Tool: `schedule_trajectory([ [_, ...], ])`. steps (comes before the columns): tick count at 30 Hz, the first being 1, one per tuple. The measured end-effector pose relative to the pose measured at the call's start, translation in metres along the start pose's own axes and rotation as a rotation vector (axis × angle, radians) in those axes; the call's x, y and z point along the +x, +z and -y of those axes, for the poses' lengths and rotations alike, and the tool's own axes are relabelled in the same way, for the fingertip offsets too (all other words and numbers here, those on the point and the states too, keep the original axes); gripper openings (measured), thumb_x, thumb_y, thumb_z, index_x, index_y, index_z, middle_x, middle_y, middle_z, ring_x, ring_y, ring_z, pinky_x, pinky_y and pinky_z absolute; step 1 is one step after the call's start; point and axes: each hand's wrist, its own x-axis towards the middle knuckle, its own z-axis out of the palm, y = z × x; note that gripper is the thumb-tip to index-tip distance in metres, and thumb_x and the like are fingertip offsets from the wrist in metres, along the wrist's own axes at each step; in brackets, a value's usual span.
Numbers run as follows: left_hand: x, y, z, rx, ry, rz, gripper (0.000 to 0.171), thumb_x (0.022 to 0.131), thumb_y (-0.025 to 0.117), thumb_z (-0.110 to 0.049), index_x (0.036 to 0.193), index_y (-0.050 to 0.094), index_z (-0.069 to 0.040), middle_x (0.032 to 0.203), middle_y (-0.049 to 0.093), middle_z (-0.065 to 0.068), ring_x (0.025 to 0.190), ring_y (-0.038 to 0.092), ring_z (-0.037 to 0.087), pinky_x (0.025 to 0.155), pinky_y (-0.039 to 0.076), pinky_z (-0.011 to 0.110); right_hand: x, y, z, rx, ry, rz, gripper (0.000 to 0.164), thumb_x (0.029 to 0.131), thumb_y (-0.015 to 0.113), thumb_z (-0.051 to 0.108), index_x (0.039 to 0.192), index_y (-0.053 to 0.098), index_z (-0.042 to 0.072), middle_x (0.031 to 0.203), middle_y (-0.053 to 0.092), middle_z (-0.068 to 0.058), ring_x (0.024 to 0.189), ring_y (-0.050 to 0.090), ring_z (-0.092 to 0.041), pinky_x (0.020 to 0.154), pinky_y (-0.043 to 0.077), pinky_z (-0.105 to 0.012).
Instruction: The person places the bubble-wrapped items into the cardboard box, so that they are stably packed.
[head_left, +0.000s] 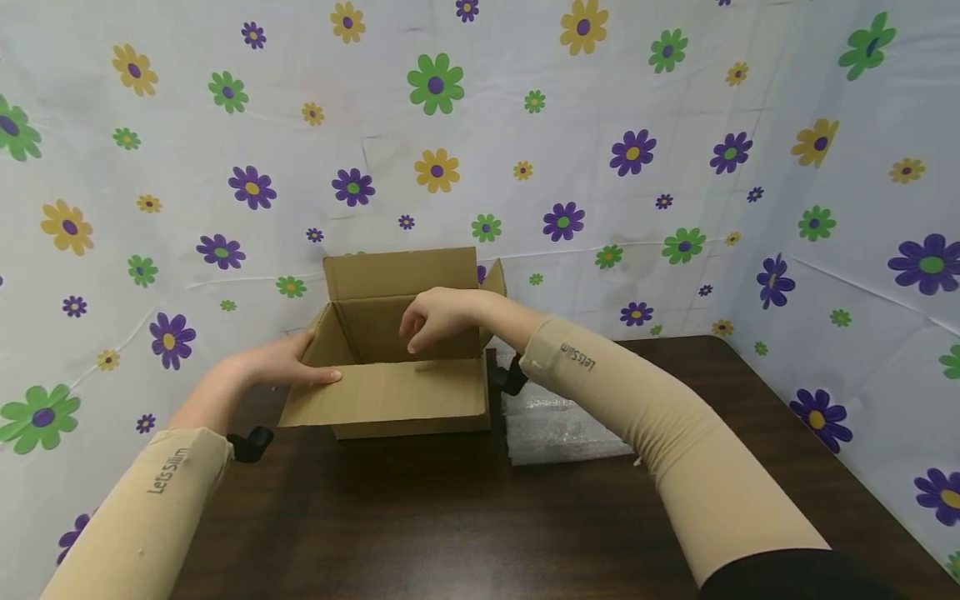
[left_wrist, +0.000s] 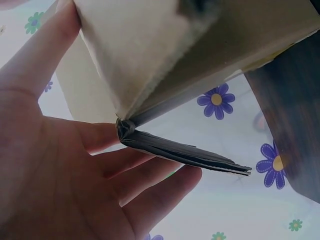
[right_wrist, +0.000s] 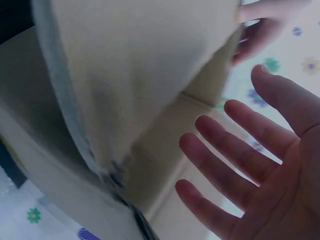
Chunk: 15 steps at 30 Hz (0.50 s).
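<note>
A cardboard box stands on the table with its top flaps up or folded out. The front flap slopes toward me. At the left corner my left hand holds the box, thumb on the front flap and fingers against the outside of the left side. In the left wrist view, the folded side flap lies against those fingers. My right hand hovers over the box opening; its fingers are spread, slightly bent, and hold nothing in the right wrist view. The box's floor is hidden behind the front flap.
Clear bubble wrap lies to the right of the box, partly behind my right forearm. The dark wooden table reaches toward me and to the right. A flower-printed sheet hangs close behind the box.
</note>
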Motion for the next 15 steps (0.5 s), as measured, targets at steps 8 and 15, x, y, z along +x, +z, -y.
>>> schedule_trajectory([
  [8, 0.002, 0.001, 0.001, -0.015, 0.0, -0.006, 0.11, 0.088, 0.065, -0.052, 0.145, 0.003, 0.019, 0.147, 0.01, 0.044, 0.134, 0.014, 0.059, 0.107, 0.019, 0.067, -0.051, -0.012, 0.009, 0.02, -0.14, -0.163, 0.038, 0.094, 0.065, 0.028, 0.129, 0.062, 0.013, 0.108, 0.067, 0.004, 0.101, 0.061, -0.009, 0.089, 0.048, -0.025],
  [15, 0.002, 0.0, 0.001, 0.001, 0.004, -0.01, 0.11, 0.087, 0.065, -0.054, 0.144, 0.006, 0.02, 0.147, 0.013, 0.044, 0.134, 0.016, 0.059, 0.106, 0.021, 0.067, -0.11, 0.004, 0.006, 0.127, -0.312, -0.322, 0.036, 0.094, 0.066, 0.024, 0.128, 0.063, 0.013, 0.117, 0.065, 0.007, 0.103, 0.059, -0.007, 0.089, 0.05, -0.029],
])
